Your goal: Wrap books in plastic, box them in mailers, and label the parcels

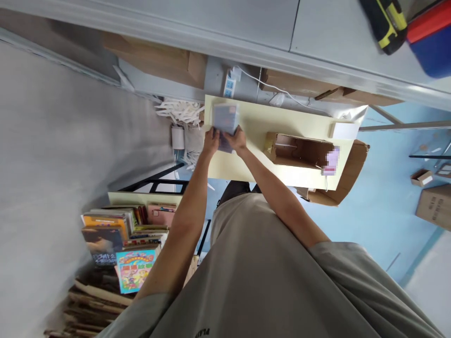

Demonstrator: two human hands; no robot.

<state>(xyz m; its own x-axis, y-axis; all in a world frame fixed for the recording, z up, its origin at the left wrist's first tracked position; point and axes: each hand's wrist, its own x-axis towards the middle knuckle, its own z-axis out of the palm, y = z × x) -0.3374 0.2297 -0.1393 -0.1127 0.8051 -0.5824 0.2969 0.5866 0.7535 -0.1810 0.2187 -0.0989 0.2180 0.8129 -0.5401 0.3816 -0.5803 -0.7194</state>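
Note:
Both my arms reach out over a pale yellow table point(253, 126). My left hand point(210, 142) and my right hand point(237, 141) each grip the near edge of a blurred bluish stack of books or boxed items point(225, 119) that rests on the table's left end. The fingers of both hands are curled around it. An open cardboard box point(299, 151) lies on the table to the right of my hands, apart from them.
A small white box point(343, 130) sits at the table's far right corner. A power strip point(229, 85) and white cable hang behind the table. Stacks of colourful books point(130, 239) stand at lower left. More cardboard boxes point(435, 204) lie on the blue floor at right.

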